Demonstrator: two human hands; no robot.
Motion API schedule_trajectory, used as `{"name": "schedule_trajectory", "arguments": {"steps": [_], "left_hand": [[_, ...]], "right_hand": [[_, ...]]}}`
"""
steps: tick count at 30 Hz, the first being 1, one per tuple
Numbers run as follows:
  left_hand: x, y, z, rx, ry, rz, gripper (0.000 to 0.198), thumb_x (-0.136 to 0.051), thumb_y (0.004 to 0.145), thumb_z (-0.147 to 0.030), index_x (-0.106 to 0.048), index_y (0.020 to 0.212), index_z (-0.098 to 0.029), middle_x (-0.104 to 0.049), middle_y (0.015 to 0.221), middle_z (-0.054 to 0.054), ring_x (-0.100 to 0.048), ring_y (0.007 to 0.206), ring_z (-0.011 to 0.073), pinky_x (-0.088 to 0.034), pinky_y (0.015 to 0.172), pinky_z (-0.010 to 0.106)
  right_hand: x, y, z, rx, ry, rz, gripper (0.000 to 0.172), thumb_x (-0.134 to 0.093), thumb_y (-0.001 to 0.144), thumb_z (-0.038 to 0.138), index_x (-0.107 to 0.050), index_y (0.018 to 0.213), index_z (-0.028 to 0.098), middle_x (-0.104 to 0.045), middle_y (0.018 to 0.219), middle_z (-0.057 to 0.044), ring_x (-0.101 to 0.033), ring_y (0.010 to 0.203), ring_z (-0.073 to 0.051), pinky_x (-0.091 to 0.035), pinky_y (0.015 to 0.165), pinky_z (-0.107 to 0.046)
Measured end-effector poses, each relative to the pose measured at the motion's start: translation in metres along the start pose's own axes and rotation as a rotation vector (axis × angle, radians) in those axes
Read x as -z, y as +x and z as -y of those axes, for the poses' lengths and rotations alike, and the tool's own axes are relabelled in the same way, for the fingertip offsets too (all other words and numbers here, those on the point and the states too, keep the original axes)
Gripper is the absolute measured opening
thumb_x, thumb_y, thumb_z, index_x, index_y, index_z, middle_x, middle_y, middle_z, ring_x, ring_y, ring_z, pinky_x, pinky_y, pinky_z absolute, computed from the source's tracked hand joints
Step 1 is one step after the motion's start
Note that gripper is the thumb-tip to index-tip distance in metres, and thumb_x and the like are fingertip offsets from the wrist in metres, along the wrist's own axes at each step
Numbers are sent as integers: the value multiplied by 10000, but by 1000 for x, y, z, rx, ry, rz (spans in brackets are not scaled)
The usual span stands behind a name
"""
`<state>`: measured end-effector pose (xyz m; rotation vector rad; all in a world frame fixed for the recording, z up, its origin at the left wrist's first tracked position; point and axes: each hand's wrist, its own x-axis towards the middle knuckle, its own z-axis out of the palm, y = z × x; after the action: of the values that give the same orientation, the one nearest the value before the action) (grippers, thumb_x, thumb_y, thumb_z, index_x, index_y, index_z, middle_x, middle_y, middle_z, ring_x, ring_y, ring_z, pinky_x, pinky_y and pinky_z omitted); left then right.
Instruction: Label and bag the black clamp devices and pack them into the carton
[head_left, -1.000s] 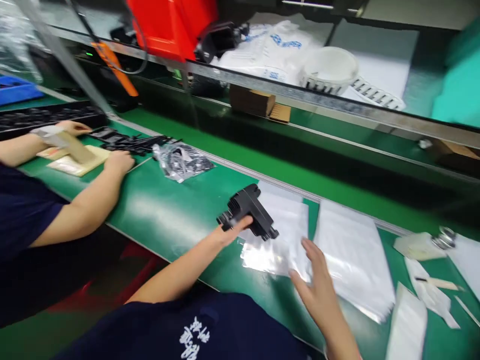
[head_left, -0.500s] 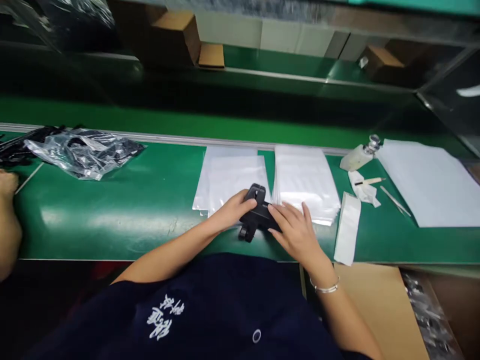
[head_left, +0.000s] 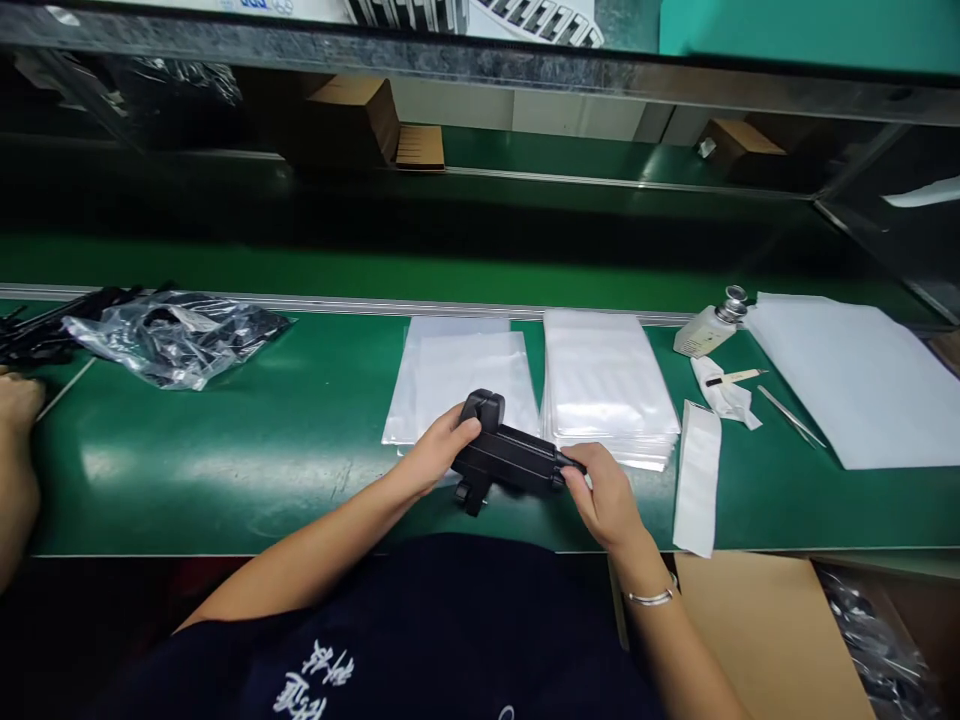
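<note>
A black plastic holder-like part (head_left: 506,456) is held between both hands just above the near edge of the green bench (head_left: 225,450). My left hand (head_left: 435,452) grips its left end, thumb by the raised knob. My right hand (head_left: 604,497) pinches its right end; a bracelet sits on that wrist. Right behind the part lie a flat clear plastic bag (head_left: 457,378) and a stack of clear bags (head_left: 607,385).
A crumpled bag of black parts (head_left: 176,335) lies at the left, near a co-worker's hand (head_left: 19,405). To the right are a narrow white strip (head_left: 696,478), a small bottle (head_left: 709,325), a stick and tweezers (head_left: 791,415), and white sheets (head_left: 855,375). Cardboard boxes stand on the far shelf.
The part came from the left onto the bags, then toward me. My right hand shifted from lying on top of it to pinching its right end.
</note>
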<state>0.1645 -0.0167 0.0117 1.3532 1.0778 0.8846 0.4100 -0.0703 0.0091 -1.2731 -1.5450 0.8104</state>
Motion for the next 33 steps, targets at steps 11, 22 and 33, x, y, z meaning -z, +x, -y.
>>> {"name": "schedule_trajectory", "arguments": {"steps": [11, 22, 33], "left_hand": [[-2, -9, -2, 217, -236, 40, 681, -531, 761, -752, -575, 1032, -128, -641, 900, 94, -600, 818, 221, -464, 714, 312], [4, -16, 3, 73, -312, 17, 682, -568, 793, -705, -551, 1174, -140, -639, 1027, 98, -595, 913, 227, -461, 795, 309], [36, -22, -7, -69, -5, 211, 690, -752, 693, -596, -513, 1199, -193, -588, 1177, 84, -557, 1091, 275, -439, 934, 371]], "right_hand": [[-7, -1, 6, 349, -279, -120, 120, -611, 860, 322, -651, 797, 228, -567, 596, 10, -508, 524, -164, -397, 497, -278], [-15, 1, 1, 213, -192, -156, 224, -637, 865, 456, -640, 868, 232, -623, 705, -19, -589, 597, -186, -488, 562, -306], [-25, -2, 14, -80, 193, -30, 519, -817, 753, 390, -583, 1194, 251, -675, 1178, -103, -643, 1087, -289, -530, 916, -431]]}}
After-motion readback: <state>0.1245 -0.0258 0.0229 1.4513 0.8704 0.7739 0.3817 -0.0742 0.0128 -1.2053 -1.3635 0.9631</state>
